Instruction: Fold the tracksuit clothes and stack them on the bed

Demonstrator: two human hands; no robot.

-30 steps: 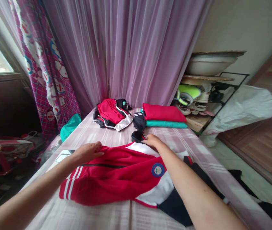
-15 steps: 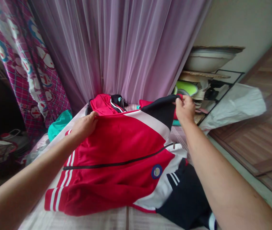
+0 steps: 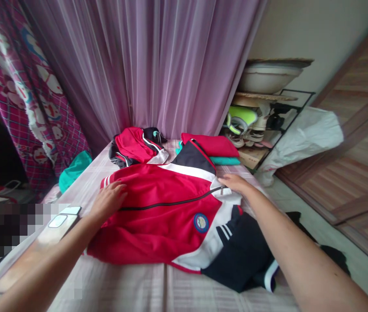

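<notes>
A red, white and black zip-up jacket lies front up across the bed, its dark zipper running lengthwise and a round blue badge on the chest. My left hand rests on the red cloth by the striped hem, fingers spread out flat. At the white collar, my right hand touches the fabric with its fingers stretched out, partly seen from behind. The far black shoulder is folded inward, while the near black sleeve bends toward the bed's front edge.
Behind the jacket lie a crumpled red and black garment and a folded red one over teal cloth. A phone sits near my left forearm. At right stand a shoe rack and a white bag.
Both hands have come down; the lifted far side of the jacket now lies folded on the bed. My right hand has let go of the black sleeve and moved to the collar.
</notes>
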